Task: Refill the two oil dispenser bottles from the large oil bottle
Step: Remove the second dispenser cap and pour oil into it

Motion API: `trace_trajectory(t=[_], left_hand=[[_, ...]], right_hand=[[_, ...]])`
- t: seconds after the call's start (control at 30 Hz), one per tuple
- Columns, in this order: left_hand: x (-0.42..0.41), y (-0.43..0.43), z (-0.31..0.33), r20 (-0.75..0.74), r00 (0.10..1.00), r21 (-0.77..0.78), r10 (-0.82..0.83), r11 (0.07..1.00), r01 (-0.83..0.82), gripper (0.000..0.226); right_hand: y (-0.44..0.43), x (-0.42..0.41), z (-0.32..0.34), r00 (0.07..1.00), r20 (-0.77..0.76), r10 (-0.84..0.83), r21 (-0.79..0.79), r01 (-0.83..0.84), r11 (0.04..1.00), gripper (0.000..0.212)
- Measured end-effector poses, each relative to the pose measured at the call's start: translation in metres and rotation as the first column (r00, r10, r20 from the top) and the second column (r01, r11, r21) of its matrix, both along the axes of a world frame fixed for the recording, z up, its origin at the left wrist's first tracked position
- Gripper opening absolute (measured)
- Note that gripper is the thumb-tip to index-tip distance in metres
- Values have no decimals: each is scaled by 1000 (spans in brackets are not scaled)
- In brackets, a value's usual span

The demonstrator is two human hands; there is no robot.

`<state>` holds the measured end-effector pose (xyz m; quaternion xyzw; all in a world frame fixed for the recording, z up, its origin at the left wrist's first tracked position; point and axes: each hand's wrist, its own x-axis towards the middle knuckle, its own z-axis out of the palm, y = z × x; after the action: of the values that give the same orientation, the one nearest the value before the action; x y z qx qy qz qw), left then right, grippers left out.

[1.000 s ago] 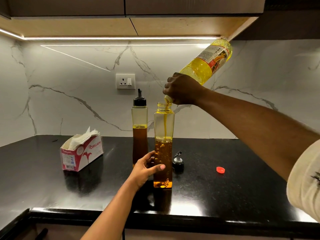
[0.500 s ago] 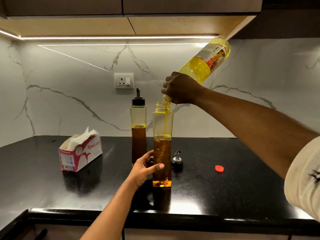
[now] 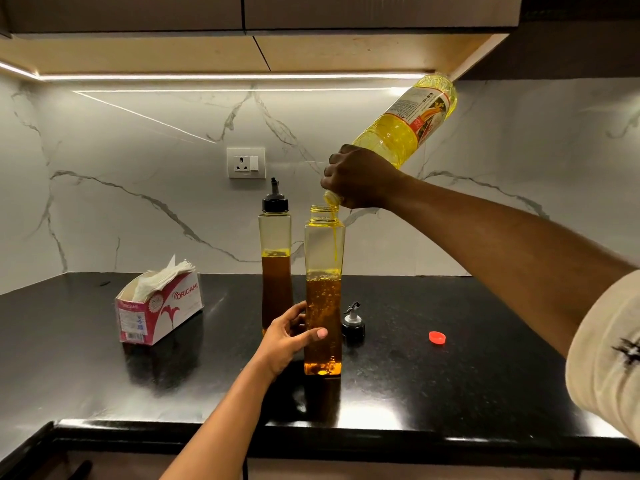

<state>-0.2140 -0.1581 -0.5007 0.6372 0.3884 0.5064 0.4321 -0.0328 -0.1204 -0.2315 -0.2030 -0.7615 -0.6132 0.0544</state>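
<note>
My right hand (image 3: 360, 176) grips the neck of the large oil bottle (image 3: 408, 123), tilted mouth-down over the uncapped dispenser bottle (image 3: 324, 258). A thin yellow stream runs into its open neck; oil fills it past halfway, with bubbles. My left hand (image 3: 289, 336) holds this bottle low on its left side, thumb across the front. The second dispenser bottle (image 3: 275, 244), capped with a black pour spout, stands just behind to the left, about half full. The removed black spout cap (image 3: 353, 325) and the red cap (image 3: 437, 337) lie on the counter to the right.
A pink tissue box (image 3: 162, 311) sits on the black counter (image 3: 450, 393) at the left. A wall socket (image 3: 246, 163) is on the marble backsplash. Cabinets with a light strip hang overhead. The counter's front edge runs below my left forearm.
The oil level in the uncapped dispenser bottle has risen as the stream keeps pouring. Both hands and the large bottle hold nearly the same position.
</note>
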Motion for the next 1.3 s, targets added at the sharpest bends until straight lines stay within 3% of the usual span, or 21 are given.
trace_trajectory(t=[1.0,1.3], left_hand=[[0,1,0,-15,1000,7,0,1000,1,88],[0,1,0,-5,1000,15,-17,1000,18,87]], right_hand=[[-7,-6,6,991,89,-98,-6,99,995,17],[-4,-7,9,979,168,-111,78,99,992,12]])
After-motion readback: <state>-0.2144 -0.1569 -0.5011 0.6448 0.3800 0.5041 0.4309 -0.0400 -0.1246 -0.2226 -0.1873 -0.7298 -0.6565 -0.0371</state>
